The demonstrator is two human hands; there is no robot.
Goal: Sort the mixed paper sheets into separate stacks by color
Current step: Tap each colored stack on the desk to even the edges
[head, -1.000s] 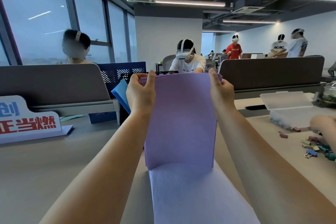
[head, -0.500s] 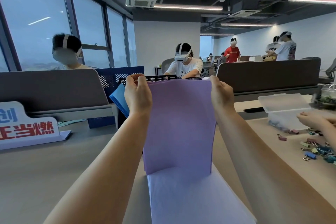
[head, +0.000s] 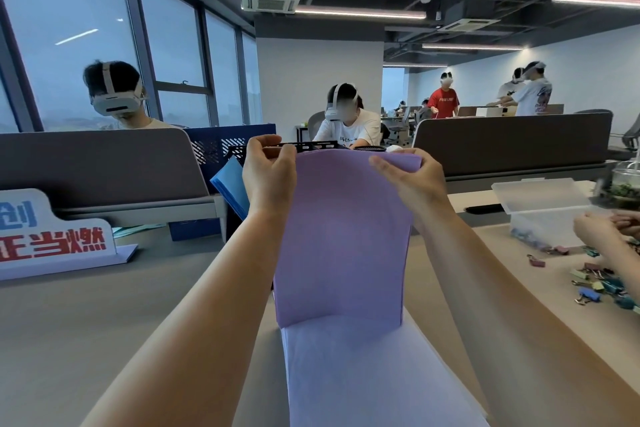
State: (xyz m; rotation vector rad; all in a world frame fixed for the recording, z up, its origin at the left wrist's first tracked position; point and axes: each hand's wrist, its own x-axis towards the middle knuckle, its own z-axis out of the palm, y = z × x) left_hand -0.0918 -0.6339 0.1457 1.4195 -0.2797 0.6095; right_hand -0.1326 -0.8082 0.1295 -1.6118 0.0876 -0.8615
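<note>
A bundle of purple paper sheets [head: 341,239] stands upright in front of me, its lower edge resting on a pale lilac stack [head: 367,378] that lies flat on the desk. My left hand [head: 268,173] pinches the bundle's top left corner. My right hand [head: 410,178] holds the top right corner, fingers spread over the sheet's face. Blue sheets [head: 230,184] lean in a black mesh rack [head: 304,146] behind my left hand.
A grey desk [head: 86,315] runs left, with a white sign bearing red characters [head: 52,236]. Grey dividers [head: 512,146] close off the far edge. At right, another person's hand [head: 595,229] works over scattered binder clips [head: 595,284] and a clear plastic box [head: 543,208].
The top of the purple bundle has curled toward me. My right hand has shifted its fingers onto the sheet's front face. The neighbour's hand at right has moved toward the plastic box.
</note>
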